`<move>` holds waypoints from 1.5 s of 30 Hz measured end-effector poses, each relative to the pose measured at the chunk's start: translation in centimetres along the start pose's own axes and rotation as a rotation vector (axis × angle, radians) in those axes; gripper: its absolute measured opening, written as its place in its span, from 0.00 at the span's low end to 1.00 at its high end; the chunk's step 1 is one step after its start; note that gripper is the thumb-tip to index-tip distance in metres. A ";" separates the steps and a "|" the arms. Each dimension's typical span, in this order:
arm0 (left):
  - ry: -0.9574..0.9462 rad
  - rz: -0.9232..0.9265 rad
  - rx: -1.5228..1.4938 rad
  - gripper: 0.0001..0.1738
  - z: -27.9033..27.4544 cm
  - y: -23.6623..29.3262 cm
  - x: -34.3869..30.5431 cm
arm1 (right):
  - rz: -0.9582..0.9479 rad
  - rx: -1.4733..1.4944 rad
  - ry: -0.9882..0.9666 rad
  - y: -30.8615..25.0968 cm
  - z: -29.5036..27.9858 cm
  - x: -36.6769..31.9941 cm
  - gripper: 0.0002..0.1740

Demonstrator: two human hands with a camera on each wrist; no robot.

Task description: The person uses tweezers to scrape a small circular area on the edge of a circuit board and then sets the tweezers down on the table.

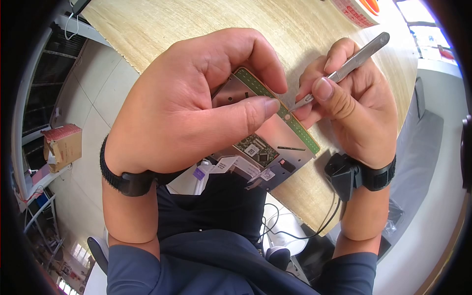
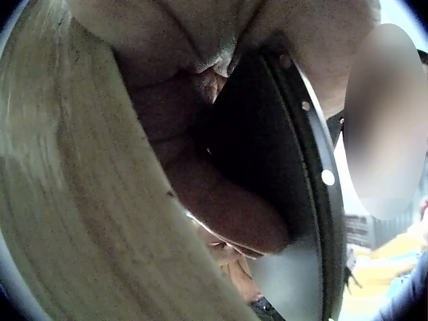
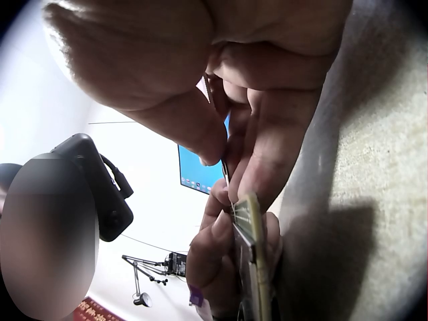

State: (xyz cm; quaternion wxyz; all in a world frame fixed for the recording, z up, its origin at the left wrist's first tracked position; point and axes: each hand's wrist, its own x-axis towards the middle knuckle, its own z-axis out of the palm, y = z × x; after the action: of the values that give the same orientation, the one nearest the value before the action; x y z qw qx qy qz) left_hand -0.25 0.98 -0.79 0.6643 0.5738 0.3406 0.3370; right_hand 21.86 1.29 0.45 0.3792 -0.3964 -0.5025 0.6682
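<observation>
We had the panel (image 1: 280,135) up in the air, tilted, over the table (image 1: 157,24) edge nearest us. Left hand (image 1: 162,108) gripped it by the upper corner, thumb on the face, fingers curled round behind. Right hand (image 1: 366,103) pinched a scalpel-like tool (image 1: 361,54), tip at the green strip (image 1: 305,137), just beside a pale round spot (image 1: 287,117)

Progress, our read: work was underway at that spot, not finished. Done: panel held up, tool in hand, tip on or just off the strip (couldn't tell contact). Left: whatever that spot needed, plus the rest of the strip if it needed the same. Strip sat along the panel edge, nothing visibly detached; couldn't confirm any finished section

Count: 1 panel, 1 green strip, 1 tool, 1 small circuit board (image 1: 263,156) on the panel, 2 hands, 2 wrist straps (image 1: 132,184), 1 tape roll (image 1: 351,12) toward the table's far edge, 1 monitor (image 3: 194,167) behind
</observation>
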 end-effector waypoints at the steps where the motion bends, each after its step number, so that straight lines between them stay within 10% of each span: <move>1: -0.002 0.001 0.006 0.12 0.0 0.0 0.0 | 0.000 0.000 0.001 0.0 0.0 0.0 0.10; 45: -0.033 -0.004 0.014 0.11 -0.1 0.0 0.0 | -0.001 0.004 0.007 -0.1 0.2 -0.1 0.10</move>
State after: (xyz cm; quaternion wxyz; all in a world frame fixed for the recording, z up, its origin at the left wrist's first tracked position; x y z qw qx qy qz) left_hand -0.35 1.09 -0.82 0.6662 0.5833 0.3332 0.3239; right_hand 21.73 1.14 0.61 0.3821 -0.3978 -0.5000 0.6677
